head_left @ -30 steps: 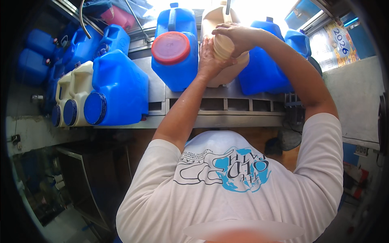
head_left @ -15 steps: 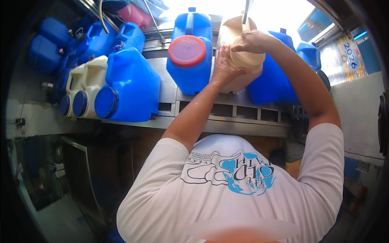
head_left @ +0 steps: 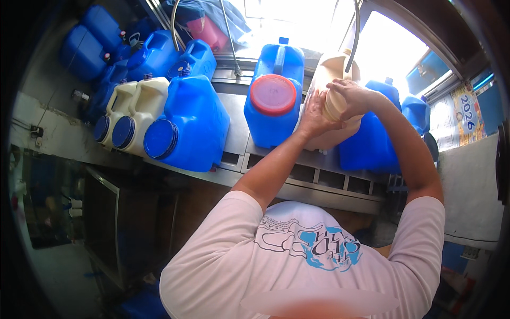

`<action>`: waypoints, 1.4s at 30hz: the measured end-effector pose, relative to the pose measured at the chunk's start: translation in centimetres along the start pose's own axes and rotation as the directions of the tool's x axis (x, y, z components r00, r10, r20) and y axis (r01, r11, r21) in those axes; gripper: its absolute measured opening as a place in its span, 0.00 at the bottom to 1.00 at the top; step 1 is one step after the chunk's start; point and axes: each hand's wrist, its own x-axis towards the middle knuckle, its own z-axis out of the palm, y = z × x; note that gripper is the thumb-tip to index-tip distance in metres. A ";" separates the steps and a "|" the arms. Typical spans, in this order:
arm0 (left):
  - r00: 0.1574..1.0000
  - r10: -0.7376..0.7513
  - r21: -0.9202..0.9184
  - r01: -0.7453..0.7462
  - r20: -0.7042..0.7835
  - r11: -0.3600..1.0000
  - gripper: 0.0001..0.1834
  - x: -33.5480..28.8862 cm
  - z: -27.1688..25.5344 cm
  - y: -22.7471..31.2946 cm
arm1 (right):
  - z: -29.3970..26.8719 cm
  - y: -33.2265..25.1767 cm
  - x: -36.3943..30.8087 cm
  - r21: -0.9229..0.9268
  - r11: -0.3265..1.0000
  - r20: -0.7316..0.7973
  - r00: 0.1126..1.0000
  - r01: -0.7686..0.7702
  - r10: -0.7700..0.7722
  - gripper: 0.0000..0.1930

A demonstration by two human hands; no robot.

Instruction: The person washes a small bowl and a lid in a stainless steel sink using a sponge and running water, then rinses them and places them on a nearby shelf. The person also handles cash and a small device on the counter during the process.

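A beige plastic jug stands on the metal counter with its wide round beige cap toward me. My left hand is curled along the left and lower side of the cap, its thumb stretched under the rim. From the right, my right hand wraps over the cap, fingers bent across its upper edge. Part of the cap and the neck behind it are hidden by the hands. Left of this jug, close by, stands a blue jug with a red-rimmed translucent cap.
A thin hose hangs over the beige jug. Blue jugs stand to its right. On the left are a large blue jug, two cream jugs with blue caps, and several more blue ones. The steel counter has rectangular openings along its front.
The whole view has shifted, so the jugs sit lower and farther right. My right hand has moved from the cap's upper edge to a wider hold around it. My left hand stays at the cap.
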 end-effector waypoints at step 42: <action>1.000 0.024 -0.001 -0.024 0.014 1.000 0.67 0.4 0.4 -0.5 | -2.0 0.0 -1.2 0.133 0.910 -0.033 0.916 -0.393 0.401 0.47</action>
